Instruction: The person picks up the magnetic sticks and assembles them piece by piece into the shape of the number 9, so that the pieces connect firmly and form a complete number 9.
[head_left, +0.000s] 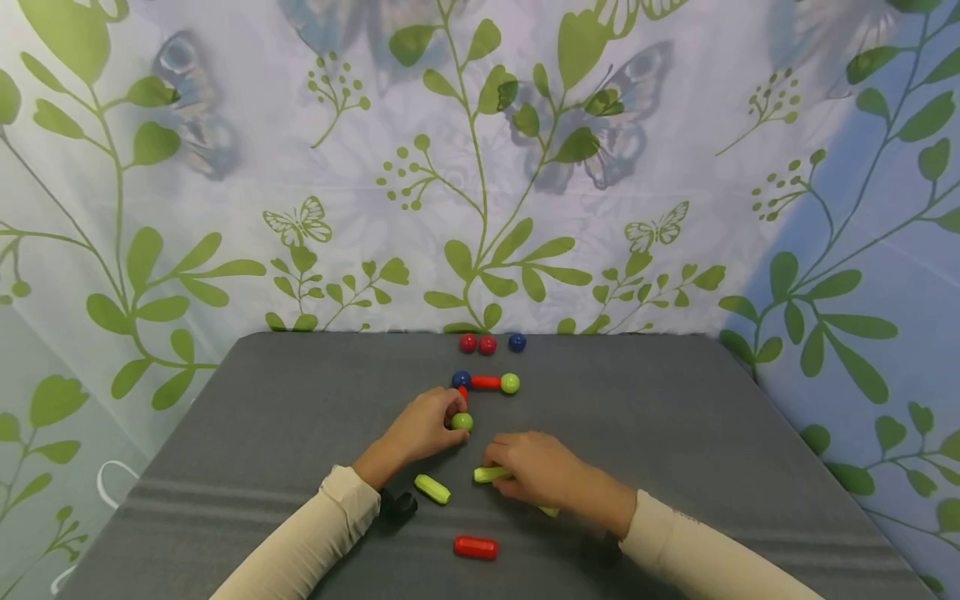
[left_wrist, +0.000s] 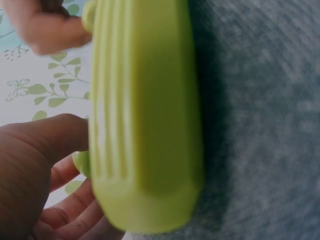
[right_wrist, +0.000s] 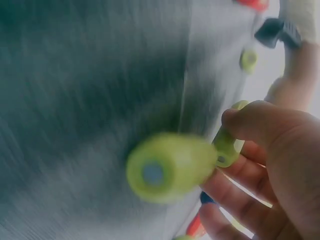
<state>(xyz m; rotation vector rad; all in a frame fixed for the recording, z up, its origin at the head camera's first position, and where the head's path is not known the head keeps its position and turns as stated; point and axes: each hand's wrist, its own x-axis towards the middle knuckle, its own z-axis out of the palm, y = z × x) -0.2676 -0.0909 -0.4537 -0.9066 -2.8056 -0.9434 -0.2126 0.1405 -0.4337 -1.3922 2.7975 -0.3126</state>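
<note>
I have my right grip (head_left: 534, 465) pinching a yellow-green, flat-sided plastic rod (head_left: 491, 474) between the thumb and fingers, and one end pokes out to the left. My left grip (head_left: 429, 423) pinches a shiny light-green ball (head_left: 462, 422), with the thumb on its near side and the fingers on its far side.

Just past the left grip is a short red rod (head_left: 462, 395). The fingers hide part of it, so I can't tell if it touches the ball. Its far end meets a dark blue ball (head_left: 461, 380). From there a long red rod (head_left: 486, 382) runs right to a second light-green ball (head_left: 510, 383).

Under the right wrist lies another yellow-green rod (right_wrist: 170, 167), with a round grey spot in its end. A third yellow-green rod (head_left: 432, 489) rests between the two grips, on the near side. Closer to me than both grips, a fat red rod (head_left: 476, 547) lies by itself.

Well past both grips, two round red balls (head_left: 468, 343) sit side by side, with a lone blue ball (head_left: 517, 342) to their right. The bench (head_left: 300, 400) has a grey cloth top. Behind it hangs a pale curtain (head_left: 247, 125) with green leaves and butterflies.
</note>
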